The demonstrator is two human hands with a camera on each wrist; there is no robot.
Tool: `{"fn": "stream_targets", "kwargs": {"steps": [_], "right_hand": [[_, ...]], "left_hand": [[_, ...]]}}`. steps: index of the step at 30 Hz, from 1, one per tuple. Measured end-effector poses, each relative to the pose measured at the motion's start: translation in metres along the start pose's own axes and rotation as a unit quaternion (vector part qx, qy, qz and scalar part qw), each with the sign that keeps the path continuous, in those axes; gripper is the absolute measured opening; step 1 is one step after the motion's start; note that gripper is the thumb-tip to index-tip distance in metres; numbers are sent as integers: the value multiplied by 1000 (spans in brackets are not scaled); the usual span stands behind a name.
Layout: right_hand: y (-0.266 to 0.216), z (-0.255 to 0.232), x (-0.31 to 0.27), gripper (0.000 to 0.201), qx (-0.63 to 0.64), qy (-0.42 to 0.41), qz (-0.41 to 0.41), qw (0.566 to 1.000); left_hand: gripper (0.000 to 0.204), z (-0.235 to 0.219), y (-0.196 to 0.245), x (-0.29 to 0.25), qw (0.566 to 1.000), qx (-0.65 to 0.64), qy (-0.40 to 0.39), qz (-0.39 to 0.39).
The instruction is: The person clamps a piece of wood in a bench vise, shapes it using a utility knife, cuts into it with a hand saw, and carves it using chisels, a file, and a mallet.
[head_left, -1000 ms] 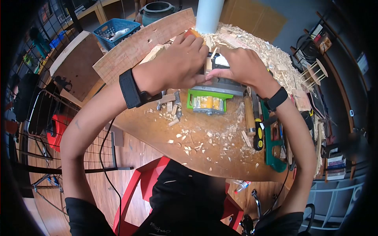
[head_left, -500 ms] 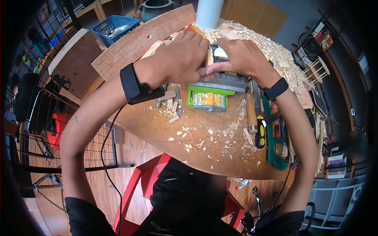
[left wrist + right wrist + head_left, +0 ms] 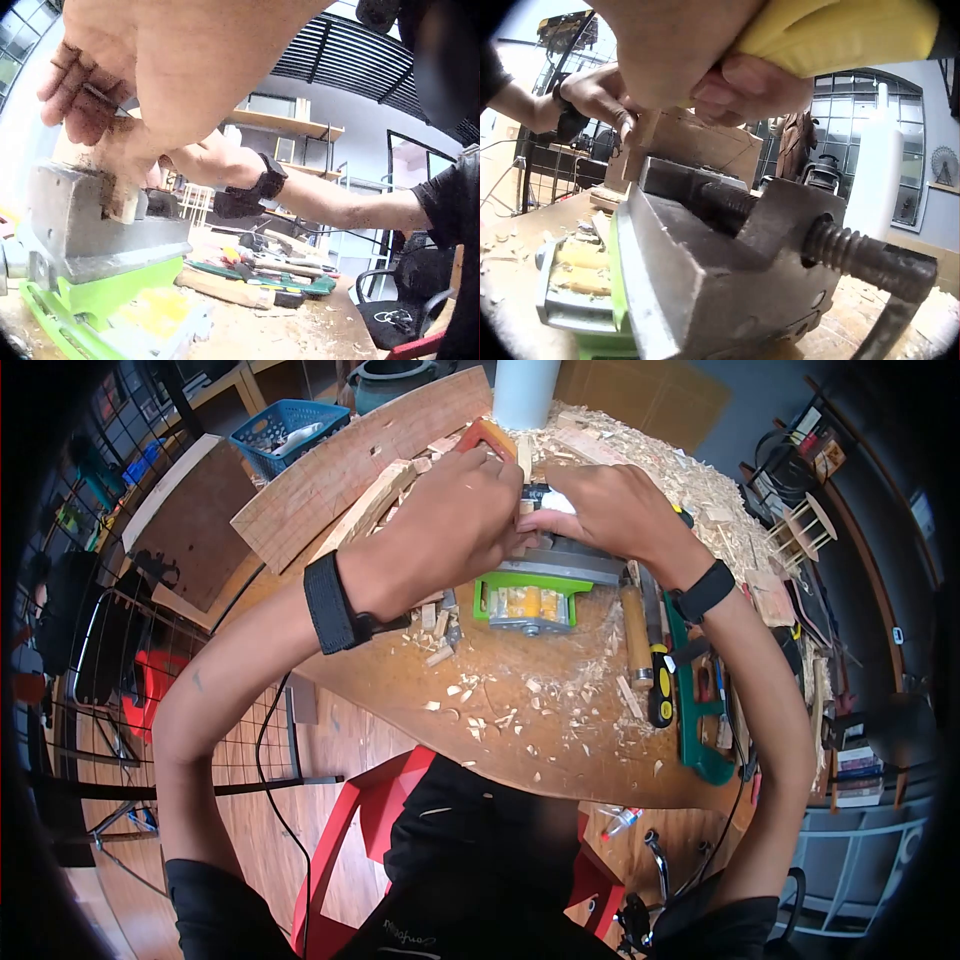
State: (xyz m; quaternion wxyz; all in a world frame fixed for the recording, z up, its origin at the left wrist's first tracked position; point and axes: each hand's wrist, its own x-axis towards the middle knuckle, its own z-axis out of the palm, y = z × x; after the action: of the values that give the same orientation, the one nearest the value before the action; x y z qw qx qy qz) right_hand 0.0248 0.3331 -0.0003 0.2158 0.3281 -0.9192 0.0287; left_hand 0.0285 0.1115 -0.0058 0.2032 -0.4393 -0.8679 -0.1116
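Observation:
In the head view my left hand (image 3: 450,525) and right hand (image 3: 620,515) meet over a grey metal vise (image 3: 580,565) on a green base (image 3: 483,600). A light wood piece (image 3: 129,208) stands in the vise jaws. The right hand grips a yellow-handled tool (image 3: 840,37), its working end hidden by the hand. Left fingers (image 3: 86,120) are curled, and a thin metal sliver (image 3: 105,97) shows across them in the left wrist view. Whether they hold it, I cannot tell. In the right wrist view the left thumb (image 3: 624,124) comes right up to the wood.
A wooden-handled tool (image 3: 636,635), a yellow-black handle (image 3: 661,695) and a green saw-like frame (image 3: 690,730) lie at the right. Behind stand a large board (image 3: 370,465), an orange handle (image 3: 492,435), a blue basket (image 3: 290,435) and heaped shavings (image 3: 690,490).
My left hand has drawn slightly back toward my body, showing more of the orange handle behind it. The right hand stays beside it, and the head view has tilted a little.

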Motion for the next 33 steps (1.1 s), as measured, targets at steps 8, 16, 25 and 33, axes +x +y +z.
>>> {"fn": "stream_targets", "kwargs": {"steps": [8, 16, 25, 33], "right_hand": [[7, 7, 7, 78, -15, 37, -26, 999], [8, -1, 10, 77, -33, -12, -11, 999], [7, 5, 7, 75, -6, -2, -2, 1000], [1, 2, 2, 66, 1, -19, 11, 1000]], "left_hand": [[52, -2, -8, 7, 999, 4, -43, 11], [53, 7, -16, 10, 997, 47, 25, 53], [51, 4, -9, 10, 998, 51, 4, 38], [46, 3, -5, 8, 998, 51, 9, 45]]}}
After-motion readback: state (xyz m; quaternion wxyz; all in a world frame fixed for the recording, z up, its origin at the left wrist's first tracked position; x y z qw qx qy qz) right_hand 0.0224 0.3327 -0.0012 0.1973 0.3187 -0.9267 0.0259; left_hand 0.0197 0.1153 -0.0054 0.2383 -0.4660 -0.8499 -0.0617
